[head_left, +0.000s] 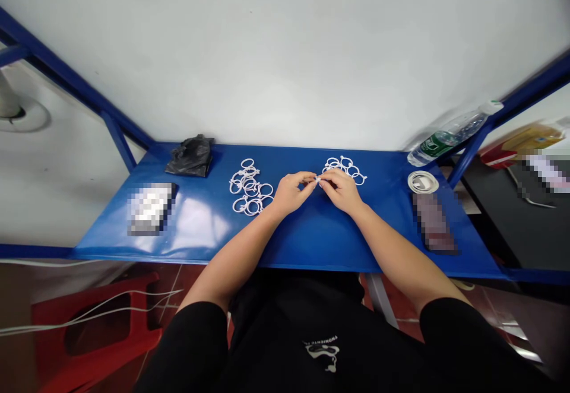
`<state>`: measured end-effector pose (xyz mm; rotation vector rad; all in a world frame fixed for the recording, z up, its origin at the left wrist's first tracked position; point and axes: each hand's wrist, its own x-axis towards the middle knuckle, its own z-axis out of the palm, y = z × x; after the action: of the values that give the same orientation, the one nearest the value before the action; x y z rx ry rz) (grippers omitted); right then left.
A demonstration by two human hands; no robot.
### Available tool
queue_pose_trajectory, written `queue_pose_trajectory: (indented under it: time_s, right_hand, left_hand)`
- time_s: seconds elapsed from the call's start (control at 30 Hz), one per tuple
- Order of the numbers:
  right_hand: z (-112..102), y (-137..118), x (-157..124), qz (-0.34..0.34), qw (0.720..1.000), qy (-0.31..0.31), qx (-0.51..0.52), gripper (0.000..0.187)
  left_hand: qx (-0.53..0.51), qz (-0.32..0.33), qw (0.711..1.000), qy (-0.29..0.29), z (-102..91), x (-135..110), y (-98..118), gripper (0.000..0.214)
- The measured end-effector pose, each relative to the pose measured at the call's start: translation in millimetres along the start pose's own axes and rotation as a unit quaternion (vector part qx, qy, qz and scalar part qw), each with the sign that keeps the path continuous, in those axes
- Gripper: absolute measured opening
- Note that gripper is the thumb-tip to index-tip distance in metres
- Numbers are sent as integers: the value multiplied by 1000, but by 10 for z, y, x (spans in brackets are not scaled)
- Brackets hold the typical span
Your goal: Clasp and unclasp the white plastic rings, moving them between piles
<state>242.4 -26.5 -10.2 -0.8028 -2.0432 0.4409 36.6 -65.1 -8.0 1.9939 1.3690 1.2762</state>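
My left hand (291, 193) and my right hand (342, 191) meet over the middle of the table, both with fingers closed in a pinch. Between their fingertips is a small white plastic piece (317, 180); the fingers cover most of it, so its full shape is hidden. To the left of my left hand lies a loose pile of white plastic rings (249, 187), each with a small knob or eyelet. A second group of similar white rings (356, 174) lies just behind my right hand, which partly covers it.
On the blue table (307, 244), a crumpled black plastic bag (191, 155) and a blurred-out box-like object (152, 209) lie left. At right are a leaning water bottle (449, 138), a coiled white cable (423, 182) and a blurred-out dark object (434, 224). A white wall (285, 60) stands behind.
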Motion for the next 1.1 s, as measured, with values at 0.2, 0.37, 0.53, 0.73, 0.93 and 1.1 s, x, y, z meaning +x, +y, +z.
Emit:
queue_pose_trajectory:
  time_s: [0.2,0.37,0.53,0.73,0.93,1.1]
  right_hand:
    - [22,-25,-3,-38,999,4,-11,20]
    - [12,-37,1,-45,999,-7,-6,20]
    - [-3,-17,-8,-43,999,-20,-5,18]
    - [30,-20,-16,-24,1000,-2,-19,17]
    - [-48,-9,18,19,994,80,-72,15]
    - [-130,89,48,78,975,175,-112,14]
  left_hand:
    - [-117,-44,992,3,64,5,-52,15]
    - [-165,-67,984,-21,32,16,-46,24]
    - [-155,-61,985,-42,1,31,-59,28]
    - [-131,-39,990,-20,27,38,-96,23]
    - [66,57,994,-62,-123,98,-84,22]
    - [252,-58,965,-41,-652,182,-293,32]
